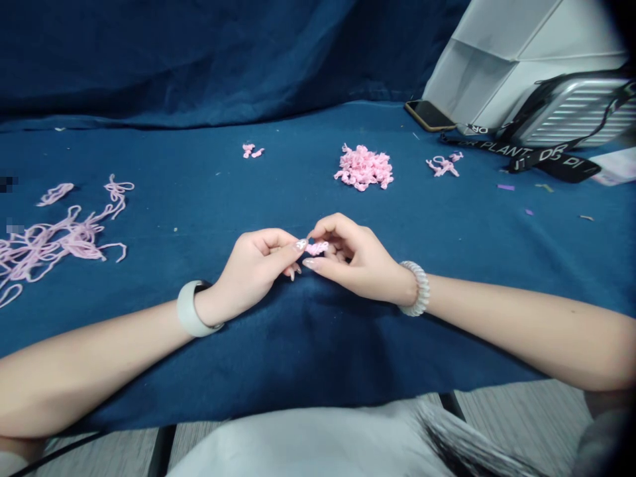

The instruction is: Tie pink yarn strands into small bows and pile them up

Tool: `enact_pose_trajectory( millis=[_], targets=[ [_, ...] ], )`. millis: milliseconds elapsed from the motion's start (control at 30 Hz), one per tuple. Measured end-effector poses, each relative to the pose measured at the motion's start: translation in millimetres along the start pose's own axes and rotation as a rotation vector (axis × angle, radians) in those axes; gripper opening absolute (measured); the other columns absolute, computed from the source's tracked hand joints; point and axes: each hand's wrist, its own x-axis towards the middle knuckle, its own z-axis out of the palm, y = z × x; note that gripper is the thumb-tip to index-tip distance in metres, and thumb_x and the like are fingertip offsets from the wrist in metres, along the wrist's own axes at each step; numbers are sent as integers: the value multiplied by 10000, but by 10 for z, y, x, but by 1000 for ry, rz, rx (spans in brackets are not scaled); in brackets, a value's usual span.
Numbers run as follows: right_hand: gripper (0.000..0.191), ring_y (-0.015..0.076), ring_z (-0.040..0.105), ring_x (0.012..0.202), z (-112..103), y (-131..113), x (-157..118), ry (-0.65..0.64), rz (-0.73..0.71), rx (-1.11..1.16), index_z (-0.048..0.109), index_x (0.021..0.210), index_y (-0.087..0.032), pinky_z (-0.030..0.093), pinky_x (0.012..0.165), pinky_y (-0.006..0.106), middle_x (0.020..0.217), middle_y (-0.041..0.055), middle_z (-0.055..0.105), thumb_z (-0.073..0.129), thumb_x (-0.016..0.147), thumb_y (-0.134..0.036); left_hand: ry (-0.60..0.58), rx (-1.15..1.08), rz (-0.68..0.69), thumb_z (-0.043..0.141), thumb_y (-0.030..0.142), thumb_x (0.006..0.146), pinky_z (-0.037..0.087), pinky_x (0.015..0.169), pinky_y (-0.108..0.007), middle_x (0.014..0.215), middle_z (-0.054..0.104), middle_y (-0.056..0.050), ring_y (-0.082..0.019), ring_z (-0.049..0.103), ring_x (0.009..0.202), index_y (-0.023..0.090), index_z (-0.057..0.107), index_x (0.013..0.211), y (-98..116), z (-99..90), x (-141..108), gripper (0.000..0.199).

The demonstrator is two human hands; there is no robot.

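Note:
Between my two hands, over the middle of the blue cloth, is a small pink knotted yarn piece (317, 248). My left hand (263, 262) pinches its left end between thumb and fingertips. The fingers of my right hand (355, 255) curl around the piece's right side, with the thumb below it; how firmly they touch it is hard to make out. Beyond my hands lies a pile of similar pink yarn pieces (364, 167). Loose pale-pink yarn strands (74, 238) spread over the cloth at the left.
A few small pink pieces (252, 151) lie at the back, and more pink pieces (444, 164) sit right of the pile. At the back right are a phone (430, 116), a white box (477, 73), a ribbed silver case (571, 109) and a black lettered strap (551, 159). Purple scraps (505, 187) are scattered nearby.

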Motion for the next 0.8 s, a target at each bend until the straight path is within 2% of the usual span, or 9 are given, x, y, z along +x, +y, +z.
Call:
enact_pose_trajectory(
  millis=[367, 500, 667, 800],
  targets=[
    [127, 55, 416, 517, 16, 6, 17, 38, -124, -97, 530, 788, -165, 357, 511, 197, 706, -17, 532, 605, 806, -266, -26, 5, 5, 635, 314, 797, 411, 523, -209, 515, 583, 4, -93, 513, 493, 147, 618, 616, 9, 1, 1, 246],
    [161, 46, 375, 490, 20, -18, 20, 31, -87, -72, 500, 760, -169, 332, 482, 190, 654, -38, 490, 614, 794, -278, -10, 1, 3, 633, 323, 793, 417, 540, -223, 516, 586, -3, -108, 525, 510, 149, 619, 615, 1, -1, 2, 249],
    [271, 46, 376, 467, 10, -32, 12, 20, 37, 23, 462, 824, -182, 314, 452, 182, 602, -68, 448, 671, 732, -326, 35, -16, -10, 646, 327, 780, 394, 518, -214, 534, 602, -4, -100, 515, 496, 149, 629, 638, -10, 8, 6, 228],
    [236, 58, 421, 508, -9, -22, 17, 40, 104, 96, 475, 765, -166, 340, 478, 190, 628, -30, 504, 572, 817, -375, 64, -18, -8, 650, 325, 778, 402, 537, -218, 537, 603, -1, -101, 524, 508, 149, 639, 680, -24, 11, 8, 202]
  ],
)
